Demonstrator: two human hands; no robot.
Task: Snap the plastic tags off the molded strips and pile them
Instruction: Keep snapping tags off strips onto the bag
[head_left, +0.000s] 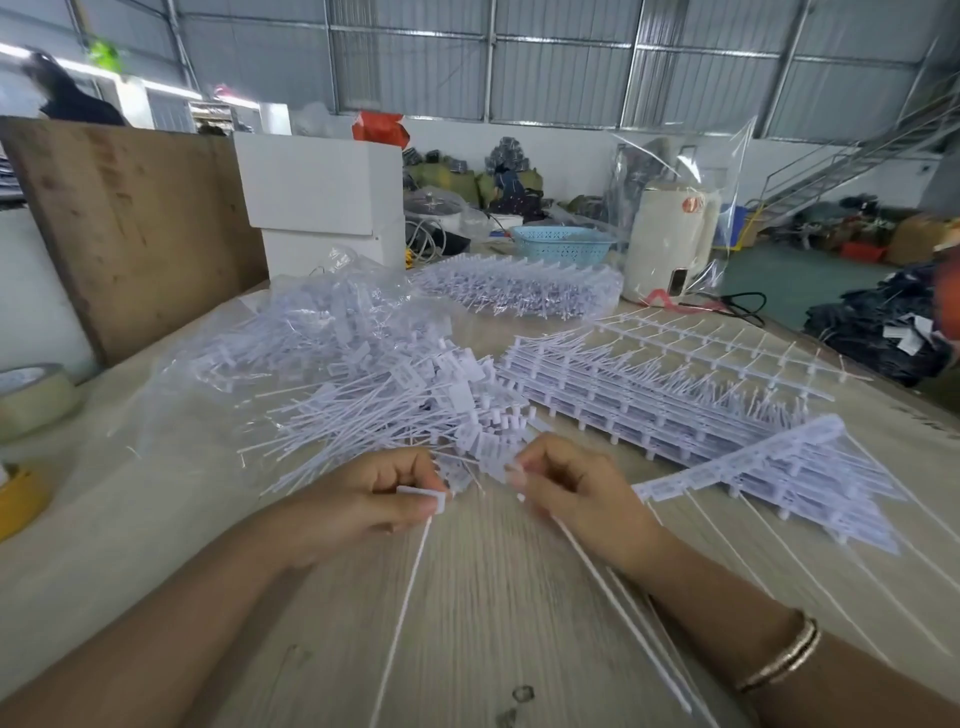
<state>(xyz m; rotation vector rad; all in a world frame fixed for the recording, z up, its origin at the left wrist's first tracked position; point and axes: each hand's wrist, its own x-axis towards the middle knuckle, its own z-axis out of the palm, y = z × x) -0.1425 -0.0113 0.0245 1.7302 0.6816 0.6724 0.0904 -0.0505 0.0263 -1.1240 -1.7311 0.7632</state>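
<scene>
Head view: left hand pinches a white flat plastic tag betw. thumb & curled fingers, its long thin tail trailing toward the camera. Right hand fingers curl round the end of a white molded tag strip, thin tails running under the wrist. Loose pile of snapped-off white tags lies just beyond both hands on the pale wood-grain table; stacked strips to the right.

table | tag pile | molded strips | tape rolls | basket

Left hand pinches a loose tag and right hand pinches a strip, both just before the tag pile.
</scene>
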